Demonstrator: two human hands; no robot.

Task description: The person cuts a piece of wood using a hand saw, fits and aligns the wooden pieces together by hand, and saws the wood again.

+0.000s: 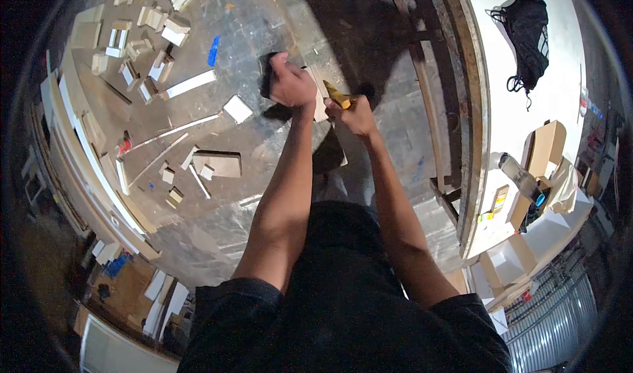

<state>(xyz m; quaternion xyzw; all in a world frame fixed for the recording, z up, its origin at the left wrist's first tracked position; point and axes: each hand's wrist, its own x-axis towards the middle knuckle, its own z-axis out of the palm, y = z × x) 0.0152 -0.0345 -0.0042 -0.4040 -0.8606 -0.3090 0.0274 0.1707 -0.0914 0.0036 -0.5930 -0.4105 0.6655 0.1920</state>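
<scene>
My left hand is closed and slightly smeared, thumb uppermost, at the left edge of a pale wooden piece. What its curled fingers hold, if anything, is hidden. My right hand wraps round a yellow tool whose far end points up and left, across the right side of that wooden piece. The tool's exact kind does not show. Both arms reach forward over the grey floor, close together.
Several small wooden blocks and strips lie to the left, with a white square piece and blue tape. On the right, a white-topped table carries a black mesh bag, a bottle and cardboard.
</scene>
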